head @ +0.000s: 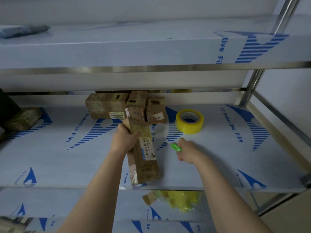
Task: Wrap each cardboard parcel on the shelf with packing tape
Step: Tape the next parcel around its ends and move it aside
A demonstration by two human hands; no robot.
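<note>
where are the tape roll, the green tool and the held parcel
tape roll [189,129]: head view, yellow outer wall
green tool [175,146]: head view, exposed green end
held parcel [140,165]: head view, brown top face

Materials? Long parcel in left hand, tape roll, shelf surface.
Long parcel: brown cardboard, matte, scuffed, glossy tape patches at its near end.
Tape roll: yellowish translucent plastic film, shiny.
Shelf: likely steel, shiny edge, under film printed PE Protective Film.
</note>
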